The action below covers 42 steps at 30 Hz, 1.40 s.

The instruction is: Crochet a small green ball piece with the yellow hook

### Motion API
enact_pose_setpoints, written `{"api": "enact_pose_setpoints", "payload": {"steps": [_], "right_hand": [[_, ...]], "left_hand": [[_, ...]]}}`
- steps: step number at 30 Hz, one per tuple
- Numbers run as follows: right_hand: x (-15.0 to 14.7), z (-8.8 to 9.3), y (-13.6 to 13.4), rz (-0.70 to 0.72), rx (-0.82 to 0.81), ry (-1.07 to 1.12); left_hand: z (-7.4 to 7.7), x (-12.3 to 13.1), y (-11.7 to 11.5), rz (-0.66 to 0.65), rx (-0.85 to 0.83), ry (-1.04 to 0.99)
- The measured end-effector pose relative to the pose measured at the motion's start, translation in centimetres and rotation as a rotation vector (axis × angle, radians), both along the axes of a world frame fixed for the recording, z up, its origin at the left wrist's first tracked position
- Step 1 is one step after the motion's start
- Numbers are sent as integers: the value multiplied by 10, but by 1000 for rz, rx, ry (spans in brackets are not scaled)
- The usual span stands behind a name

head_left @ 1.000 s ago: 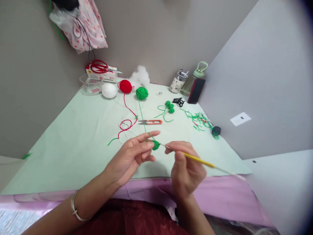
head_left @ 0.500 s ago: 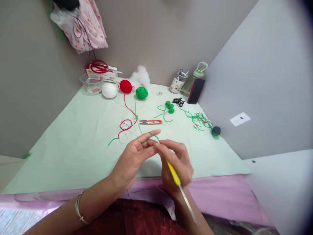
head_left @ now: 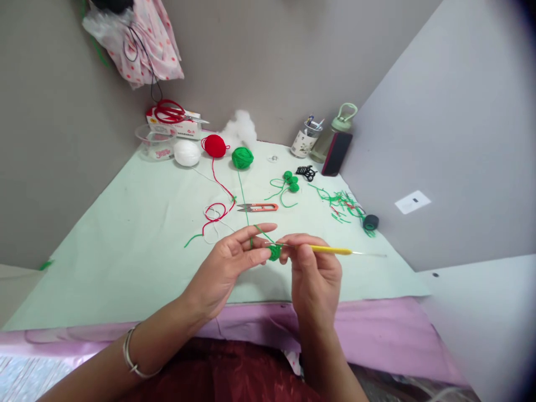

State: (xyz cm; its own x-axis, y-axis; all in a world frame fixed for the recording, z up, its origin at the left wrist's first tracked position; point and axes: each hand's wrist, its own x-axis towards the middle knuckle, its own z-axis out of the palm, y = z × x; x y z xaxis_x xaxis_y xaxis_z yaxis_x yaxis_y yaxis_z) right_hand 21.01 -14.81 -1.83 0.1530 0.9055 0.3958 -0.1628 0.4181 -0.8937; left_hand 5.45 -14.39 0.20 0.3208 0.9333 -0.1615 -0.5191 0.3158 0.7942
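My left hand pinches a small green crochet piece between thumb and fingers. Green yarn runs from the green yarn ball down to this hand and over its raised index finger. In my right hand is a crochet hook with a yellow handle, lying nearly level. Its metal tip is at the top of the green piece; whether it is inside a stitch I cannot tell. Orange thread snips lie just beyond the hands.
Red and white yarn balls sit behind, near white stuffing. Red-handled scissors rest on a box. Green crocheted balls, a black hair claw, yarn scraps, a phone and a bottle are at right.
My right hand has turned, swinging the hook from pointing steeply down toward me to nearly level. The green piece now shows between my hands, and the yarn from the ball has shifted right.
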Motion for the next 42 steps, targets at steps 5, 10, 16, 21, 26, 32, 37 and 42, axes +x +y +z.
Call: {"api": "enact_pose_setpoints", "payload": {"steps": [5, 10, 16, 21, 26, 32, 37, 42], "right_hand": [[2, 5, -1, 56, 4, 67], [4, 7, -10, -94, 164, -249], [2, -3, -12, -283, 563, -760], [-1, -9, -10, -387, 531, -714], [-2, 5, -6, -112, 140, -134], [-6, 1, -10, -138, 206, -312], [0, -6, -14, -277, 431, -638], [2, 4, -6, -178, 142, -213]], "left_hand": [[3, -4, 0, 15, 22, 47], [-1, -5, -2, 73, 96, 100], [-3, 0, -5, 194, 175, 145], [0, -1, -1, -38, -136, -138], [2, -5, 2, 33, -69, -113], [3, 3, -4, 90, 52, 9], [-1, 2, 1, -5, -117, -118], [-3, -2, 6, -3, -100, -156]]}}
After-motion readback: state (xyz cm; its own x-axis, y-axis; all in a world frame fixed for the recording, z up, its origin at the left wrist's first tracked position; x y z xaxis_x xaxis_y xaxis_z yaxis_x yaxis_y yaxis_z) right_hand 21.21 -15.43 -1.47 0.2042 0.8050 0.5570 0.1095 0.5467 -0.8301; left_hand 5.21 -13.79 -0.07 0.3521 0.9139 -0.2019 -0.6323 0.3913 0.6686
